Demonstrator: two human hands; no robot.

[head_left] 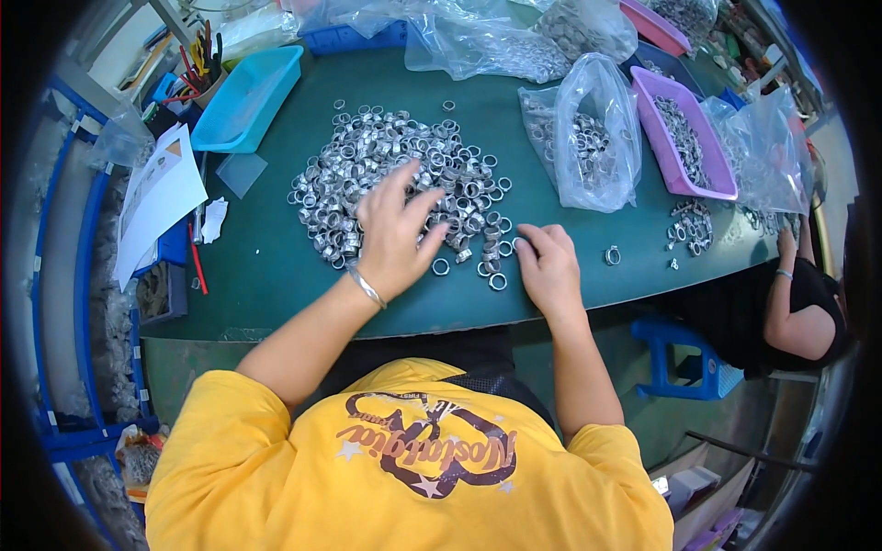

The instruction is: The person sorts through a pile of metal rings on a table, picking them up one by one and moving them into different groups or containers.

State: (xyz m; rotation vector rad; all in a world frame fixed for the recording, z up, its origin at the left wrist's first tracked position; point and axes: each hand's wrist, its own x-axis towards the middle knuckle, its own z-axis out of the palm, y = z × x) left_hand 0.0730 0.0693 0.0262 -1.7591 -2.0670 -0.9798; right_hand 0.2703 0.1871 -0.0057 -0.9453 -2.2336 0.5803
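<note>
A large heap of small metal hose clamps (367,151) lies on the green tabletop in front of me. My left hand (397,234), with a bracelet at its wrist, is over the heap's near side, fingers spread and nothing gripped. My right hand (551,273) is at the heap's right edge, its fingers bent together. A clamp (517,242) shows at its fingertips, partly hidden by them. Between the hands, several clamps form a short column, with one loose clamp (497,281) at its near end. Another single clamp (613,255) lies apart to the right.
A turquoise tray (248,101) and papers (163,197) are on the left. At the right stand a clear bag (597,174) of clamps and a pink tray (726,184) of metal parts. Another person's arm (781,298) reaches the table's right end, near a blue stool (675,354).
</note>
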